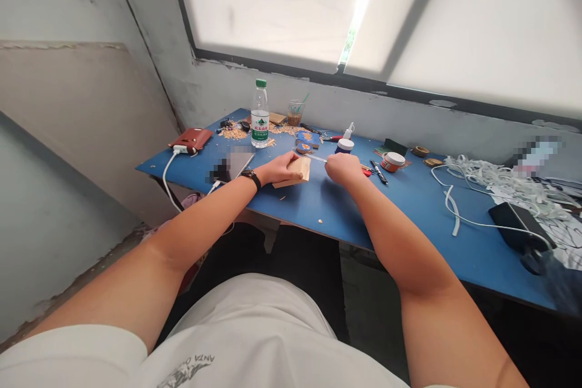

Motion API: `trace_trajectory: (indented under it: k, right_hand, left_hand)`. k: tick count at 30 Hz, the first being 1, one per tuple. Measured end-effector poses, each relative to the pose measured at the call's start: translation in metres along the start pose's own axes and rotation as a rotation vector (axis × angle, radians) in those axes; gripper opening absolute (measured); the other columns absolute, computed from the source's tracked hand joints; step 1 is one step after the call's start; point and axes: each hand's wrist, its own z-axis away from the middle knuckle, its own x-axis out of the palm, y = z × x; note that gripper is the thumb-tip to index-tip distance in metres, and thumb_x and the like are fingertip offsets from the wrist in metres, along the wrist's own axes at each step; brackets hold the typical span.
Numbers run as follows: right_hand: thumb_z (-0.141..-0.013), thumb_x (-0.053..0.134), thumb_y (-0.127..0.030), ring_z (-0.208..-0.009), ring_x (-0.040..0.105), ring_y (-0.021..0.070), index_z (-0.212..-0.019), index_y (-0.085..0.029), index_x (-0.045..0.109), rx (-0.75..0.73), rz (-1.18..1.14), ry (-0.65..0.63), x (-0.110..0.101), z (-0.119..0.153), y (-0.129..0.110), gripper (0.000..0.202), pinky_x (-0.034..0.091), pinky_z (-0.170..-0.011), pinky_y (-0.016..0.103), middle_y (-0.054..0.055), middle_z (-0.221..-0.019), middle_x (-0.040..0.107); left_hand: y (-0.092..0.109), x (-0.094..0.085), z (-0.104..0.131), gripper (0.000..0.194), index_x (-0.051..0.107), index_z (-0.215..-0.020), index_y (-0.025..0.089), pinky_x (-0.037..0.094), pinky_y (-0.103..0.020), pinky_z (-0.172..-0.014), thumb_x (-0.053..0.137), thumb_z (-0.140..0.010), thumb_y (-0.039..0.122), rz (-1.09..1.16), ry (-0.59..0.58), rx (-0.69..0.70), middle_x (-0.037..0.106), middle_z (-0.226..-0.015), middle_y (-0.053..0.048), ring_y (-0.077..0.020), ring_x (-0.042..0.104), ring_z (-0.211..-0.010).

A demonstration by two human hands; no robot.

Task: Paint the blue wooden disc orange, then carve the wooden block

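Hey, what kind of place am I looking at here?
Probably a makeshift hobby woodcarving bench by a window. On the blue table the left hand holds a wood block, the right hand grips a slim tool, and wood shavings lie near a water bottle.

Blue table (409, 206), pale tan wood block (297, 171), green-capped bottle (260, 114).

Pale wooden block (297, 171) flat on blue table (409, 206), thin metal blade (316, 158) against its top edge.
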Motion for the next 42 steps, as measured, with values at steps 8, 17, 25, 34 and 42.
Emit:
trace_trajectory:
  k: [8,17,25,34,42]
  right_hand:
    - [-0.13,0.046,-0.035,-0.142,0.089,0.0399,-0.149,-0.017,0.094,-0.146,0.009,0.04,-0.007,0.021,-0.013,0.055,0.064,-0.107,0.04,0.024,-0.146,0.094]
    - [-0.128,0.044,-0.029,-0.141,0.089,0.0431,-0.151,-0.013,0.095,-0.177,0.053,0.021,-0.006,0.014,-0.024,0.058,0.066,-0.108,0.045,0.029,-0.15,0.093]
    - [-0.129,0.043,-0.021,-0.141,0.089,0.0402,-0.159,-0.006,0.089,0.047,-0.027,0.031,-0.006,0.006,0.012,0.057,0.06,-0.099,0.037,0.037,-0.158,0.088]
    - [-0.133,0.047,-0.031,-0.138,0.086,0.032,-0.145,-0.01,0.093,-0.204,0.061,-0.045,-0.02,0.032,-0.021,0.052,0.055,-0.102,0.032,0.026,-0.149,0.093]
    - [-0.127,0.041,-0.016,-0.146,0.086,0.0359,-0.157,0.001,0.087,0.038,0.044,-0.028,-0.01,0.008,0.006,0.058,0.057,-0.099,0.035,0.038,-0.162,0.085]
  left_hand:
    - [-0.002,0.003,-0.002,0.08,0.077,-0.14,0.023,0.073,-0.058,-0.121,0.099,-0.078,0.069,0.047,-0.012,0.011,0.089,-0.14,-0.015,-0.0444,0.085,-0.136]
    - [-0.008,0.002,-0.003,0.078,0.076,-0.139,0.023,0.071,-0.062,-0.124,0.1,-0.079,0.067,0.019,-0.011,0.001,0.088,-0.144,-0.015,-0.0455,0.085,-0.139]
    - [-0.007,-0.001,-0.002,0.081,0.076,-0.144,0.023,0.07,-0.057,-0.124,0.095,-0.08,0.069,-0.01,0.004,-0.007,0.087,-0.144,-0.014,-0.0431,0.084,-0.138]
    - [-0.011,0.004,-0.005,0.082,0.076,-0.144,0.023,0.07,-0.055,-0.122,0.099,-0.08,0.068,0.043,-0.018,-0.005,0.088,-0.147,-0.014,-0.043,0.084,-0.14]
    - [-0.014,-0.002,-0.004,0.084,0.076,-0.148,0.018,0.072,-0.059,-0.123,0.095,-0.083,0.069,0.015,0.001,0.026,0.088,-0.149,-0.017,-0.0456,0.085,-0.14]
